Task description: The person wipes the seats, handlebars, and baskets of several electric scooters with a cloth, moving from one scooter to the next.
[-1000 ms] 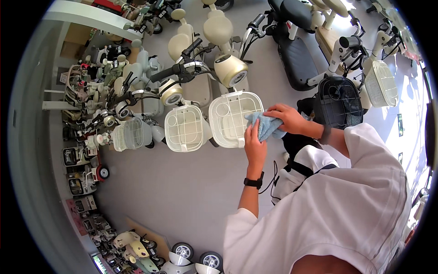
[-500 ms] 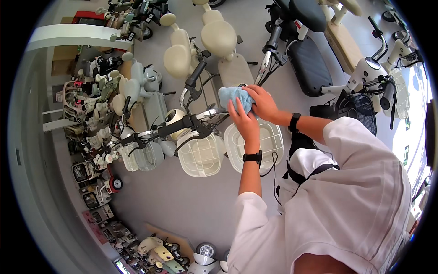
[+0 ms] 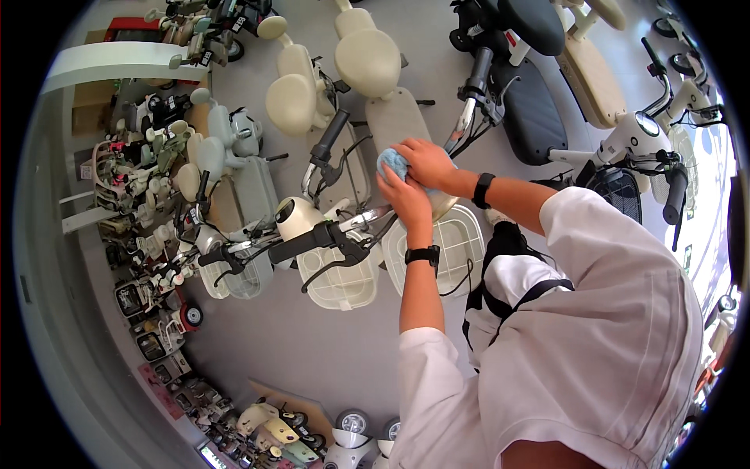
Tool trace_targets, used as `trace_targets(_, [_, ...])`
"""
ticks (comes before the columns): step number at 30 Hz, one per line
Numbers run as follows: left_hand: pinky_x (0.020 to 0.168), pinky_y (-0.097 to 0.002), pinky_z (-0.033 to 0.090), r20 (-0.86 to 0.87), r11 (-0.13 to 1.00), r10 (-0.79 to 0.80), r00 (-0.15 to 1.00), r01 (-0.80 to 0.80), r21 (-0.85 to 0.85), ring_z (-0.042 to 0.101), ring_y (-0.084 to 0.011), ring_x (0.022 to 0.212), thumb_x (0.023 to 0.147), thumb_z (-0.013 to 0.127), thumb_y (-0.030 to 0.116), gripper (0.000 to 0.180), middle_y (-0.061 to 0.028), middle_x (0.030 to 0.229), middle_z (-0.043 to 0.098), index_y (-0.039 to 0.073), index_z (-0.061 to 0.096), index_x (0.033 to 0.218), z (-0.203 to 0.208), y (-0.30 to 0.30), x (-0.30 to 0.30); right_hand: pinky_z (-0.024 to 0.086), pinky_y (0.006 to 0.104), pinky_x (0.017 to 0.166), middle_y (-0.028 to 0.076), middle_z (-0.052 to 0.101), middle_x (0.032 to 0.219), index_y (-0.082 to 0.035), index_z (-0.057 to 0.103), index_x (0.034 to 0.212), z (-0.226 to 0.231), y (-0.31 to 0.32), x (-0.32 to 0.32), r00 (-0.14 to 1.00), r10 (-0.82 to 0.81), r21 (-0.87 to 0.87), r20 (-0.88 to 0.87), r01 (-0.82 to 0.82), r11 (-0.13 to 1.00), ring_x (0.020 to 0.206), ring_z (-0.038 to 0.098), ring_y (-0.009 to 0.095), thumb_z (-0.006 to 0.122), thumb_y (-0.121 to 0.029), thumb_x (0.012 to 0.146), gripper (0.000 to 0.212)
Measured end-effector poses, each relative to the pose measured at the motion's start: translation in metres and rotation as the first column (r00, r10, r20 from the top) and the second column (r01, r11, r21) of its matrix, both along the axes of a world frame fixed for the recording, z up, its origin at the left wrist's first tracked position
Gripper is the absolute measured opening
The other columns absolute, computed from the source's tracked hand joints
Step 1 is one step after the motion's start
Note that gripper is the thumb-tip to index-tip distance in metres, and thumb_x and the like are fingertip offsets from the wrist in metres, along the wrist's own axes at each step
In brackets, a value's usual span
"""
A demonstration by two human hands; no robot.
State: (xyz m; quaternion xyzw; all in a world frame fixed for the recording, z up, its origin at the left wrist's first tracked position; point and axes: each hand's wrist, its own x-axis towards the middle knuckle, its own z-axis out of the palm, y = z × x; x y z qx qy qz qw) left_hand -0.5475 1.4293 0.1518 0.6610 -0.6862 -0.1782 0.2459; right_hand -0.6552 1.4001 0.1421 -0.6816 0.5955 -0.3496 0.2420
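A light blue cloth (image 3: 393, 162) is bunched up between my two hands, over the middle of an electric scooter's handlebar (image 3: 366, 219). My left hand (image 3: 408, 205) grips the cloth from the near side. From the right, my right hand (image 3: 432, 164) curls over it, its fingers close to those of the left. Both hands hide the centre of the handlebar. The handlebar's black left grip (image 3: 301, 241) and black right grip (image 3: 478, 74) stick out on either side. Just below my hands is the scooter's cream wire-pattern basket (image 3: 445, 254).
To the left stand more scooters, one with a cream basket (image 3: 337, 273), its handlebar close beside this one. A black footboard (image 3: 533, 109) and a white scooter (image 3: 625, 141) are at the right. Shelves of model scooters (image 3: 156, 305) line the left wall. Grey floor (image 3: 297, 352) lies nearer me.
The cloth is squeezed smaller, with less of it showing. My right hand has shifted slightly left and closed further round it. My left hand has also moved a little left.
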Motion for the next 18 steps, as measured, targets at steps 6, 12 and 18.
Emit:
trace_targets(6, [0.107, -0.0494, 0.038, -0.03, 0.988, -0.122, 0.992, 0.119, -0.097, 0.039, -0.0453, 0.131, 0.088, 0.059, 0.0, 0.065, -0.0239, 0.146, 0.034, 0.002, 0.032, 0.147, 0.009, 0.03, -0.021, 0.05, 0.0388, 0.09, 0.01, 0.058, 0.118, -0.015, 0.056, 0.13, 0.019, 0.043, -0.041, 0.999, -0.027, 0.018, 0.021, 0.027, 0.999, 0.107, 0.058, 0.03, 0.068, -0.005, 0.074, 0.058])
trace_targets(12, [0.104, -0.0484, 0.041, -0.285, 0.952, -0.306, 0.909, 0.285, -0.113, 0.042, -0.046, 0.129, 0.084, 0.063, -0.005, 0.07, -0.0255, 0.143, 0.035, 0.0, 0.031, 0.145, 0.021, 0.016, -0.08, 0.049, 0.039, 0.087, 0.006, 0.059, 0.117, -0.019, 0.059, 0.129, 0.045, 0.031, -0.107, 0.927, -0.223, -0.357, -0.301, 0.107, 0.928, 0.101, 0.057, 0.027, 0.067, 0.001, 0.07, 0.062])
trace_targets(18, [0.101, -0.0465, 0.044, -0.272, 0.951, -0.305, 0.913, 0.275, -0.145, 0.045, -0.0447, 0.126, 0.084, 0.061, -0.005, 0.063, -0.0232, 0.142, 0.037, 0.001, 0.036, 0.142, 0.01, 0.009, -0.116, 0.049, 0.0387, 0.086, 0.006, 0.059, 0.12, -0.019, 0.062, 0.127, 0.037, 0.031, -0.129, 0.908, -0.342, -0.373, -0.242, 0.239, 0.897, 0.1, 0.056, 0.028, 0.069, 0.004, 0.065, 0.066])
